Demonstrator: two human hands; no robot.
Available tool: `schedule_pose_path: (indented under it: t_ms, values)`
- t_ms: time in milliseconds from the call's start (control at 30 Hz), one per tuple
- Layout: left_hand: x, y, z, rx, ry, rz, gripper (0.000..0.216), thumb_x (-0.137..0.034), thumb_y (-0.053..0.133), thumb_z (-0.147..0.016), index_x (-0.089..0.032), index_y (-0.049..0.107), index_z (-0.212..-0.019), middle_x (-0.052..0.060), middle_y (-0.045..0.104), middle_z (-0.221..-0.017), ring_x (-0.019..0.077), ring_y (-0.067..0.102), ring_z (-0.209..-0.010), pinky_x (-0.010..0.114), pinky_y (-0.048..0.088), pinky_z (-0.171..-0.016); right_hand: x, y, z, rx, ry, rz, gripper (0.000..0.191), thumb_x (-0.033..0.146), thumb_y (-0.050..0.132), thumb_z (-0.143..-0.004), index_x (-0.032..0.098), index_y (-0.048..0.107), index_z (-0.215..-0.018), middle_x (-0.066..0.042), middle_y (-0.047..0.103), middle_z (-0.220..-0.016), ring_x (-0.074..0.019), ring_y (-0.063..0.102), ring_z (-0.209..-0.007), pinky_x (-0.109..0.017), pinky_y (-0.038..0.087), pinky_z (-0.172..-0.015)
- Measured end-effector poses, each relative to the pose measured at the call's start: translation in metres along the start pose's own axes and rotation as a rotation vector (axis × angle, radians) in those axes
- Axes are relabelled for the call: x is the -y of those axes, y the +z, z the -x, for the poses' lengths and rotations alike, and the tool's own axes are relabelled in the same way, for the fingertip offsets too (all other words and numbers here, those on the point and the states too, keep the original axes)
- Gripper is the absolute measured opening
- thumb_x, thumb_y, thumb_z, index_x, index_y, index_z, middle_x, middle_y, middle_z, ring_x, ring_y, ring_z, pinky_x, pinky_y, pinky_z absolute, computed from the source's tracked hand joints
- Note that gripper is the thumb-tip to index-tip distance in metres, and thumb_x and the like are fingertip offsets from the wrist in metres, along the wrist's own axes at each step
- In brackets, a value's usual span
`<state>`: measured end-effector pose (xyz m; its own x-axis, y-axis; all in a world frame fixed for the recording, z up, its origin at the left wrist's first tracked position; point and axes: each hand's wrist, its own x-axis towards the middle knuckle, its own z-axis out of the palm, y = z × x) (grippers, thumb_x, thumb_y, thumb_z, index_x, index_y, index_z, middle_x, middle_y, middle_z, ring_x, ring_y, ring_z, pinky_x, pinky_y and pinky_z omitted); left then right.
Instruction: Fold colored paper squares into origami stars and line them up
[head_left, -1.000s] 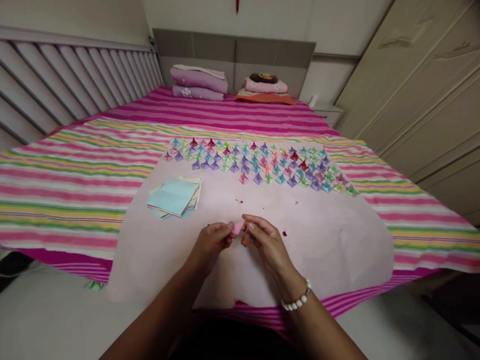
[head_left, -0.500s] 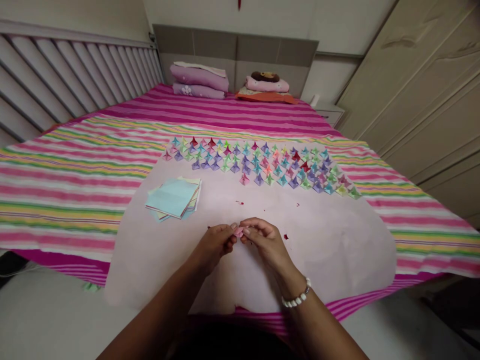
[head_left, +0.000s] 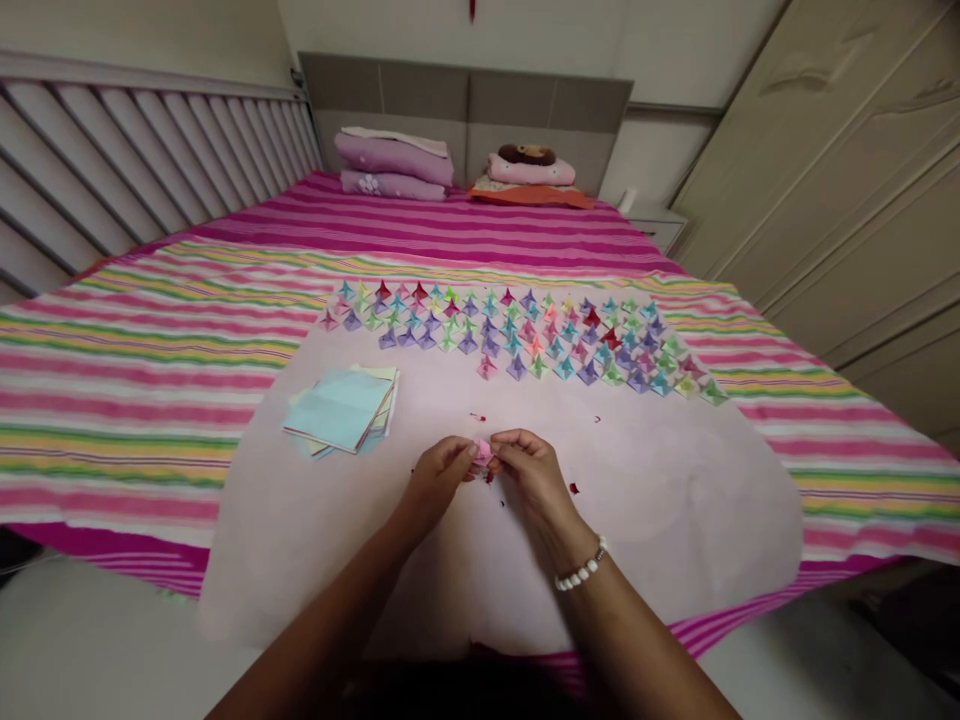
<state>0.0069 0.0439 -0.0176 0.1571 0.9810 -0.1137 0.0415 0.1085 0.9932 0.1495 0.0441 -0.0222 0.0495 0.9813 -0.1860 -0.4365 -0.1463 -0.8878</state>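
Observation:
Between my two hands is a small piece of folded pink paper point(head_left: 484, 453), partly covered by fingertips. My left hand point(head_left: 441, 474) pinches its left side with thumb and fingers. On the right side, my right hand point(head_left: 527, 468) grips it the same way, a white bead bracelet point(head_left: 581, 572) on the wrist. Both hands are just above a pale board point(head_left: 660, 500). Beyond them, rows of small folded paper figures point(head_left: 517, 367) in many colours cover the board's far part. A stack of square paper point(head_left: 341, 408), light blue on top, lies to the left.
Several dark red scraps point(head_left: 574, 488) are scattered on the board. The board rests on a bed with a striped sheet point(head_left: 135, 390). Folded purple bedding point(head_left: 394, 160) and a pink pile point(head_left: 531, 172) stand by the headboard point(head_left: 547, 105). White rails point(head_left: 165, 150) run along the left.
The pink paper has been turned and shows more of its face between my fingertips. My hands have risen slightly on the board, and the camera view has shifted a little.

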Motion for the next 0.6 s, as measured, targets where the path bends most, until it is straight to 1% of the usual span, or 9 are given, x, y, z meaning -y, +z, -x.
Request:
schedule_pose_path:
  t_ms: [67,133,200,267,367,433,533,600]
  values:
    - [0.002,-0.002,-0.006,-0.043,0.021,0.072,0.039,-0.046,0.068,-0.069,-0.016,0.062,-0.094,0.004,0.069,-0.083,0.0177,0.065,-0.076,0.031,0.052,-0.072,-0.001,-0.001,-0.007,-0.014,-0.007,0.006,0.012,0.021,0.074,-0.059,0.017,0.068,-0.069,0.002,0.064,-0.05,-0.0122,0.055,-0.046,-0.025,0.044,-0.049]
    - [0.004,-0.004,-0.011,-0.048,0.035,0.103,0.039,-0.042,0.071,-0.068,-0.017,0.062,-0.096,0.004,0.07,-0.084,0.0177,0.067,-0.077,0.032,0.053,-0.075,-0.002,-0.003,-0.013,-0.023,-0.015,0.009,0.012,0.02,0.073,-0.059,0.017,0.068,-0.07,0.001,0.065,-0.051,-0.0125,0.057,-0.047,-0.026,0.045,-0.052]
    - [0.005,-0.006,-0.015,-0.01,0.057,0.095,0.032,-0.038,0.071,-0.069,-0.017,0.064,-0.092,0.004,0.071,-0.083,0.0176,0.067,-0.078,0.032,0.053,-0.077,-0.003,-0.004,-0.018,-0.027,-0.021,0.014,0.012,0.021,0.074,-0.06,0.018,0.068,-0.07,0.001,0.065,-0.052,-0.0126,0.058,-0.048,-0.026,0.046,-0.054]
    - [0.006,-0.007,-0.019,0.0,0.075,0.07,0.027,-0.036,0.071,-0.068,-0.017,0.066,-0.087,0.004,0.072,-0.081,0.0179,0.067,-0.079,0.031,0.052,-0.078,-0.005,-0.005,-0.024,-0.014,-0.027,0.032,0.013,0.023,0.074,-0.061,0.018,0.067,-0.071,0.001,0.065,-0.052,-0.013,0.058,-0.049,-0.026,0.046,-0.055]
    - [0.007,-0.007,-0.026,-0.062,0.068,0.023,0.023,-0.035,0.069,-0.07,-0.017,0.069,-0.083,0.004,0.073,-0.077,0.0181,0.067,-0.077,0.03,0.052,-0.075,-0.006,-0.005,-0.03,0.017,-0.07,0.12,0.014,0.029,0.073,-0.066,0.018,0.068,-0.074,0.001,0.063,-0.052,-0.0138,0.057,-0.051,-0.028,0.046,-0.057]
    - [0.007,-0.007,-0.032,-0.092,0.045,0.007,0.021,-0.035,0.068,-0.07,-0.017,0.07,-0.081,0.003,0.072,-0.073,0.0178,0.067,-0.073,0.03,0.052,-0.072,-0.006,-0.005,-0.034,0.01,-0.165,0.235,0.016,0.032,0.071,-0.071,0.018,0.07,-0.079,0.001,0.064,-0.057,-0.0134,0.055,-0.054,-0.028,0.045,-0.058]
    - [0.007,-0.006,-0.039,-0.098,0.063,-0.021,0.019,-0.034,0.067,-0.071,-0.017,0.07,-0.079,0.004,0.073,-0.077,0.0179,0.067,-0.075,0.03,0.051,-0.074,-0.009,-0.005,-0.037,0.004,-0.378,0.409,0.016,0.03,0.071,-0.072,0.022,0.073,-0.085,-0.002,0.066,-0.081,-0.0119,0.052,-0.059,-0.027,0.043,-0.057]
    - [0.008,-0.005,-0.042,-0.093,0.098,-0.067,0.018,-0.033,0.066,-0.072,-0.017,0.07,-0.08,0.005,0.073,-0.081,0.0184,0.067,-0.079,0.03,0.051,-0.077,-0.013,-0.006,-0.04,0.032,-0.472,0.478,0.015,0.029,0.071,-0.074,0.024,0.074,-0.087,-0.004,0.065,-0.091,-0.0119,0.052,-0.061,-0.027,0.043,-0.057]
